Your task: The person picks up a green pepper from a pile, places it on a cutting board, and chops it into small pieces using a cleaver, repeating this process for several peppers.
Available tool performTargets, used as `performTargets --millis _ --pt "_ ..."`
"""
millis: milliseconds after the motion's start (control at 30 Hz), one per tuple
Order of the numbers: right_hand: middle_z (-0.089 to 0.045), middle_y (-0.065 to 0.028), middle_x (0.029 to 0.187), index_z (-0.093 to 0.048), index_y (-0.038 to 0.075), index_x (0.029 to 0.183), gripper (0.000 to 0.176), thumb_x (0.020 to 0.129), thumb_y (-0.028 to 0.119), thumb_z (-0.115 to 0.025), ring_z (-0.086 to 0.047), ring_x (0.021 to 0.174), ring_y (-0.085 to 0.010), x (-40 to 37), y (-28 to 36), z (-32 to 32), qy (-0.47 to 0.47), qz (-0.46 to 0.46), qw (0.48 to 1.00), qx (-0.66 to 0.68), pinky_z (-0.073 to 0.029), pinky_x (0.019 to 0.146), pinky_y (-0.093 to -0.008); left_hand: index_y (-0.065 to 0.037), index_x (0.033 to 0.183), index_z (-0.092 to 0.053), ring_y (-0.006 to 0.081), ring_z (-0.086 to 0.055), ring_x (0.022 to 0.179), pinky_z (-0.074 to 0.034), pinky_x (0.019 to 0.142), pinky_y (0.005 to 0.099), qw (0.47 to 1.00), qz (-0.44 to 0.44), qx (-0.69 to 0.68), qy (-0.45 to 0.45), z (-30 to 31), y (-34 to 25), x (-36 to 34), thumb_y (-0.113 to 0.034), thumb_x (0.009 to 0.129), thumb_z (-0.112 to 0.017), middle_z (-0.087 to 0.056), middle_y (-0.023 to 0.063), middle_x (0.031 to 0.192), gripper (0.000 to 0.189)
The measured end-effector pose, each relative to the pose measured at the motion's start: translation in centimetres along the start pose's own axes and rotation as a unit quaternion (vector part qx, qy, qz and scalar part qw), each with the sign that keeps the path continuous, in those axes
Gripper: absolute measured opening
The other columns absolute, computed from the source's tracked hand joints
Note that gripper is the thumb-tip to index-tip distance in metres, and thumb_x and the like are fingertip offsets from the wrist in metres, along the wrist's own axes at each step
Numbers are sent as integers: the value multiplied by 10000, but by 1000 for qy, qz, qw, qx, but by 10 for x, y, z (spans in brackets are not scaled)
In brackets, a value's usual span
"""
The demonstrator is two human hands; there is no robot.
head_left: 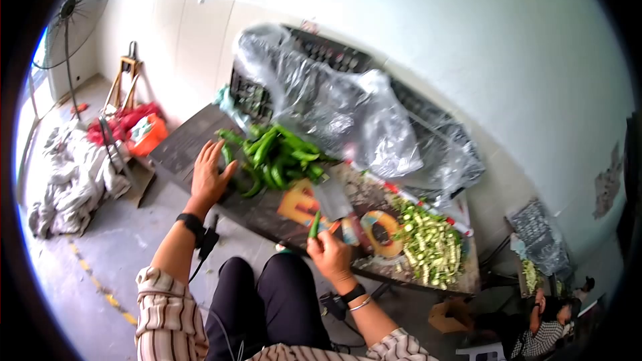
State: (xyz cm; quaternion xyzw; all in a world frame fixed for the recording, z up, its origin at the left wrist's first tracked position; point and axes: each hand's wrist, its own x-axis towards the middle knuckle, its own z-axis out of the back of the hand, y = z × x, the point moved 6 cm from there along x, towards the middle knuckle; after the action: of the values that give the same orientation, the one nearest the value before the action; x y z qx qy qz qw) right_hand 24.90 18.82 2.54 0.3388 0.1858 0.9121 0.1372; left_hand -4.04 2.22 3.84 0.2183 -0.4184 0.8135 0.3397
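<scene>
Gripping a smooth, tapered green pepper (314, 225) in the right hand (330, 254), over the near side of the dark, scuffed desk (179, 146). Holding the left hand (211, 177) open and spread at the left of a heap of glossy, curved peppers (281, 155). Facing a flat, squarish blade (332, 199) just beyond, pale slivered pieces (431, 244) to the right, and crinkled, translucent plastic (324, 93) behind.
</scene>
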Motion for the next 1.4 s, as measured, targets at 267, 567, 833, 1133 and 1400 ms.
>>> performTargets --millis 267,567,833,1133,1400 --pt "-621 -97 677 -535 95 796 232 860 272 -671 -625 611 -341 6 1 12 -9 11 1000 -19 -481 518 -424 3 1325 -492 343 -382 1338 -305 1112 418 1000 4 -5 -20 4 -6 -2 -312 844 -673 -527 190 1323 602" --pt "-642 -123 690 -570 76 828 247 872 303 -659 -638 648 -358 12 -1 13 -24 -5 1000 3 -487 543 -435 1 1304 -513 342 -378 1340 -306 1113 417 999 7 -40 -30 4 -5 2 -298 841 -674 -524 184 1332 574" --pt "-619 -153 665 -575 33 800 271 876 274 -673 -621 612 -344 16 -10 15 -36 -23 997 60 -453 527 -407 7 1301 -515 350 -381 1336 -312 1107 419 999 17 -31 -30 2 -1 2 -294 843 -677 -527 194 1329 572" --pt "-569 -166 638 -560 28 794 280 910 276 -620 -596 581 -296 13 -11 17 -38 -69 991 110 -442 539 -390 -4 1293 -534 361 -423 1301 -353 1079 426 998 5 -35 -43 5 -2 1 -287 851 -667 -534 217 1306 541" --pt "-572 -112 635 -559 24 830 205 921 199 -615 -578 558 -223 10 -13 16 5 -89 986 143 -454 534 -343 -6 1273 -546 342 -451 1281 -383 1059 403 998 4 -12 -56 8 -3 0 -278 855 -672 -568 198 1266 515"
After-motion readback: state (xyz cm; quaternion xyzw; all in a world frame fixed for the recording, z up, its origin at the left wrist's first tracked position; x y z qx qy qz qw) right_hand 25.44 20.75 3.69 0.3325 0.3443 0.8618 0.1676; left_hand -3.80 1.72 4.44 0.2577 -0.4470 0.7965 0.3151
